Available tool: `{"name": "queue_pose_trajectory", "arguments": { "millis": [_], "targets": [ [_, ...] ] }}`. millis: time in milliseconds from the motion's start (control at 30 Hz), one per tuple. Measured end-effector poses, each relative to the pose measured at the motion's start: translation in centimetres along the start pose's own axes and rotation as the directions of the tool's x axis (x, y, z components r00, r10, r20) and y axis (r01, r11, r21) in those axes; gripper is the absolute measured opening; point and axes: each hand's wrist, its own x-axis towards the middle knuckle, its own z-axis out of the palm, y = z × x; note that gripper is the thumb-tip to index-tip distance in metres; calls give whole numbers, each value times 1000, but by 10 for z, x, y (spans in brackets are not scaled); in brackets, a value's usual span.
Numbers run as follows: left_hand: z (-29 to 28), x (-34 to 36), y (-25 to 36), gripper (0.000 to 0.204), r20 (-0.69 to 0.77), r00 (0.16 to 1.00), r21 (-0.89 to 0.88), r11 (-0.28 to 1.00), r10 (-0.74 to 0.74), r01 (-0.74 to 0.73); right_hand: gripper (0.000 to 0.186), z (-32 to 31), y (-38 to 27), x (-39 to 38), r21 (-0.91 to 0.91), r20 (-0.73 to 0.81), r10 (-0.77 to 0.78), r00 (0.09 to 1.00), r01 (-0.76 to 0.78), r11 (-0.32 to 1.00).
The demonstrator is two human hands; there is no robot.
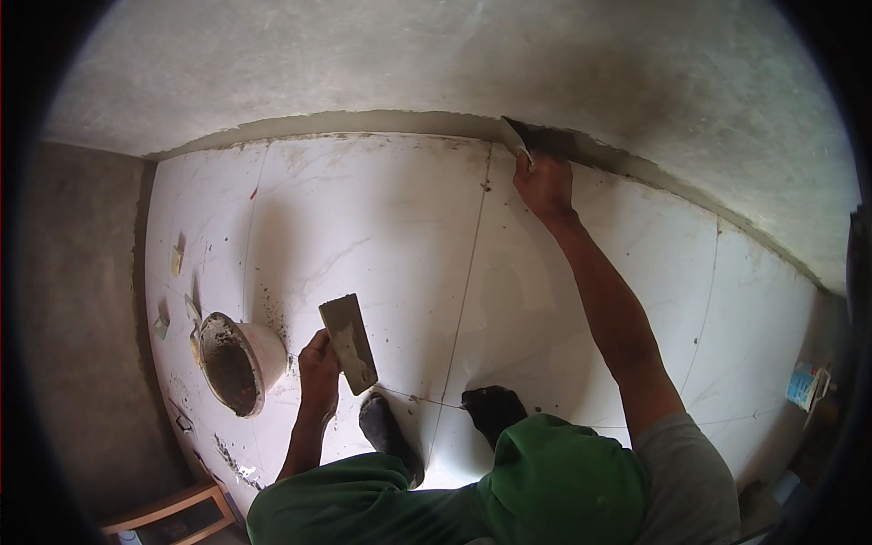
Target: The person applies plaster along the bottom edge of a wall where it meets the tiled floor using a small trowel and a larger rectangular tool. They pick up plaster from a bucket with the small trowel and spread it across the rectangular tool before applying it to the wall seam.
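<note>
My right hand (543,182) grips a thin metal scraper (514,132) against the mortar strip (372,122) along the base of the grey wall (381,54). My left hand (318,372) holds up a rectangular trowel (348,341) with grey mortar smeared on its face, above the white tiled floor (409,227). Left of that hand stands a bucket (232,363) with grey mortar inside, and a tool (193,318) lies beside it. Both of my feet, in dark footwear (490,409), are on the tiles below.
A grey side wall (82,300) rises at the left. Small pieces (177,259) and mortar crumbs lie on the left tiles. A wooden frame (173,518) is at the lower left. A white and blue container (805,386) stands at the far right.
</note>
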Motion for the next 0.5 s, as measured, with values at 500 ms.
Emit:
{"name": "queue_pose_trajectory", "arguments": {
  "millis": [500],
  "targets": [
    [18,-1,11,24,92,995,-2,999,40,-40,33,-113,96,-34,-131,27,266,964,-260,957]
  ]
}}
